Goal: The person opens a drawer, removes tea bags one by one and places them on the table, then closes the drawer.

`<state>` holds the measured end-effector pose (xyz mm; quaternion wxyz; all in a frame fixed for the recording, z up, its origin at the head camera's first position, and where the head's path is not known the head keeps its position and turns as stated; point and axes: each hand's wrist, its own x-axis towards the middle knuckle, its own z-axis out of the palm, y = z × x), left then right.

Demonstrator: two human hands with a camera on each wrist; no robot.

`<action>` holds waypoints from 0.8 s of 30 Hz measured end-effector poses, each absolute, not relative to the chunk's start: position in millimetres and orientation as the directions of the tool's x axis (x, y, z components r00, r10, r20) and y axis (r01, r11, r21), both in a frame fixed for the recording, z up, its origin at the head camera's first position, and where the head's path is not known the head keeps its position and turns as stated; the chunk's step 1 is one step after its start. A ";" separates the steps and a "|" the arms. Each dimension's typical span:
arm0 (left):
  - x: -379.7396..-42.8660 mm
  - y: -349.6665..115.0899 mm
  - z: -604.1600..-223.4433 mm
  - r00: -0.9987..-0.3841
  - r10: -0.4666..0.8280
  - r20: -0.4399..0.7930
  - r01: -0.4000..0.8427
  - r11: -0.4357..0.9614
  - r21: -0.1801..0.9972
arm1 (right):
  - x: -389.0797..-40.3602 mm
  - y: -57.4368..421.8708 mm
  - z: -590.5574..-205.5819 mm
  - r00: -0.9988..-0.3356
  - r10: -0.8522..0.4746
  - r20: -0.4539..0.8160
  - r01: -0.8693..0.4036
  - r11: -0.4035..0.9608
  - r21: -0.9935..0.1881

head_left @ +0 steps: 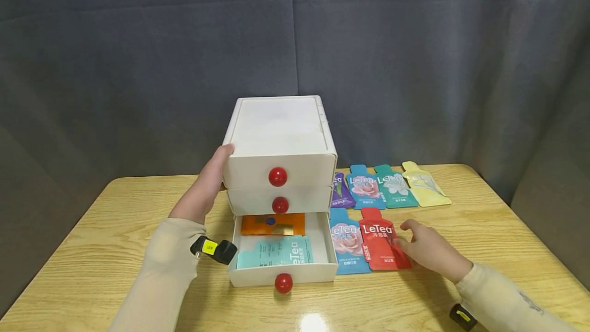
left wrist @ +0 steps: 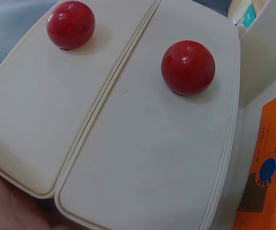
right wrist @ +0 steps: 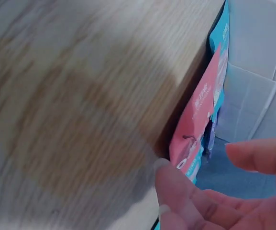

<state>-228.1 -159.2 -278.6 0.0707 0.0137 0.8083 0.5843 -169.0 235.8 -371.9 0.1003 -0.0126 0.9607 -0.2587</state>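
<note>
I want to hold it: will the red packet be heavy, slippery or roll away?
The red packet looks thin and flat, so probably light and bendy. Its surface looks smooth, so it might slip. Lying flat, it likely won't roll.

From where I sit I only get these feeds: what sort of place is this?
Likely a staged tabletop recording spot, though the wider room isn't shown: a plain dark grey curtain hangs behind a wooden table, which holds a white drawer unit and LeTea packets in rows.

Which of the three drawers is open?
The bottom drawer, slid out with an orange packet visible inside; the top drawer and middle drawer above it are closed.
</note>
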 end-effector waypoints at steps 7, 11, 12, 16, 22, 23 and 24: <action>-228.2 -159.6 -279.0 -0.990 0.107 -0.094 -0.055 0.319 0.946 | -161.5 230.6 -362.8 -0.990 -0.081 -0.113 -0.016 0.874 -0.485; -229.2 -159.8 -279.6 -0.991 0.099 -0.091 -0.055 0.319 0.946 | -158.6 224.8 -358.0 -0.994 -0.098 -0.058 -0.058 0.872 -0.485; -229.2 -160.0 -279.8 -0.991 0.098 -0.092 -0.056 0.317 0.947 | -158.0 223.3 -357.0 -0.994 -0.101 -0.048 -0.066 0.873 -0.484; -229.0 -160.1 -280.1 -0.991 0.100 -0.094 -0.058 0.318 0.946 | -155.7 217.2 -352.8 -0.994 -0.109 -0.023 -0.085 0.872 -0.482; -229.2 -160.6 -281.4 -0.991 0.102 -0.087 -0.050 0.314 0.948 | -153.4 206.6 -345.1 -0.994 -0.112 0.008 -0.102 0.870 -0.483; -229.2 -160.7 -281.5 -0.991 0.101 -0.086 -0.051 0.314 0.948 | -153.0 204.5 -343.7 -0.993 -0.116 0.021 -0.112 0.869 -0.482; -229.2 -160.7 -281.5 -0.991 0.103 -0.084 -0.048 0.312 0.949 | -152.4 202.5 -342.3 -0.992 -0.123 0.036 -0.125 0.868 -0.481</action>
